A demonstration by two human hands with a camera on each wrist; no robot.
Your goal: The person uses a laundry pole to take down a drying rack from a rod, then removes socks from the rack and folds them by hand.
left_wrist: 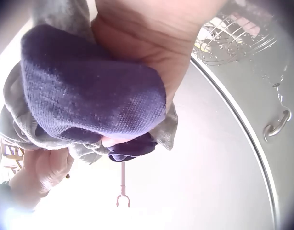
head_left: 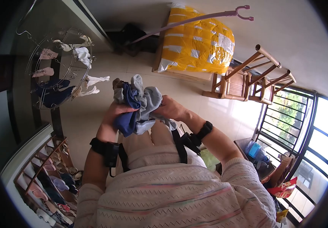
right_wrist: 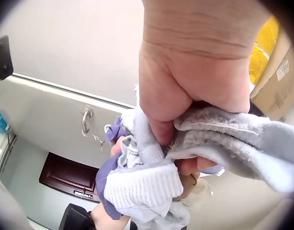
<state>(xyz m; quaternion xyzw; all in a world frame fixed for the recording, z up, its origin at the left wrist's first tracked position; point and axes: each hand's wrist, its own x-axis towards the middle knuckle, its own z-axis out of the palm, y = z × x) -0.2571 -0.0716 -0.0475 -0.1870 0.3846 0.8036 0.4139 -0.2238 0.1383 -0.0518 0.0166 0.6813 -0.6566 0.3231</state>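
Note:
A bunched pile of socks is held in front of the body between both hands. My left hand grips its left side, where a dark blue sock bulges over the palm in the left wrist view. On the other side, my right hand pinches a light grey sock between thumb and fingers. A white ribbed cuff hangs beside that grip in the right wrist view. Grey fabric sticks up from the top of the bundle, and several fingertips are hidden in the cloth.
At left hangs a round wire drying rack with white socks and other small pieces clipped on. A yellow-taped box, a pink forked pole and bamboo chairs stand ahead. A shoe rack is at lower left.

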